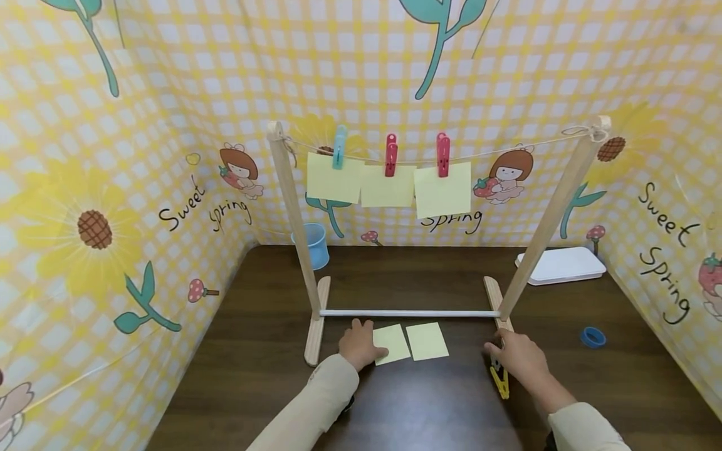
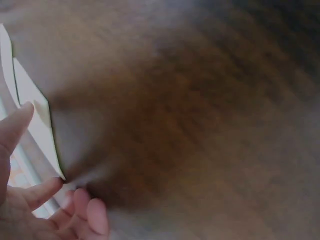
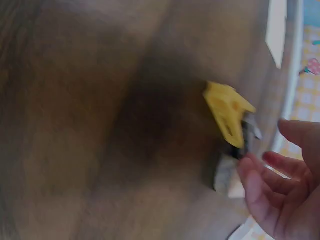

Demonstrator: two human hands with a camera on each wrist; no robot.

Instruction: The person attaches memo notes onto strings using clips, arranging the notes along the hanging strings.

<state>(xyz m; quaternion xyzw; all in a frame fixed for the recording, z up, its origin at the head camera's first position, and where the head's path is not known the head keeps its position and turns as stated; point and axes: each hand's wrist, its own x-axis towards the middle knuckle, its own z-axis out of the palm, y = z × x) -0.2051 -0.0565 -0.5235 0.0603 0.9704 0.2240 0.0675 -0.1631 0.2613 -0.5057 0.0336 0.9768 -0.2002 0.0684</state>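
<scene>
Head view: on a dark wood-grain counter (image 1: 417, 407), a pale wooden frame (image 1: 296, 225) carries a thin string (image 1: 507, 151). Three pale-yellow square paper notes (image 1: 442, 190) hang from it by one light-blue plastic clip (image 1: 338, 148) and two red plastic clips (image 1: 390, 155). Two more such squares, the left loose paper note (image 1: 395, 343) and the right loose paper note (image 1: 427, 341), lie side by side below the frame's white crossbar (image 1: 406, 313). The left hand (image 1: 358, 346) rests over the left note's outer edge. The right hand (image 1: 522, 358) is just beside a yellow plastic clip (image 1: 500, 383), near the frame's right foot.

Left wrist view: thumb and forefinger are spread wide, thumb tip on the note's face, forefinger at a corner. The paper looks very light, thin and easily creased; opposite edges or a corner seem the best hold.

Right wrist view: thumb and forefinger are apart, with other fingertips close to the clip's blurred dark end; whether they touch, I cannot tell. The clip looks light, stiff and sturdy, probably best pinched across its handles.
</scene>
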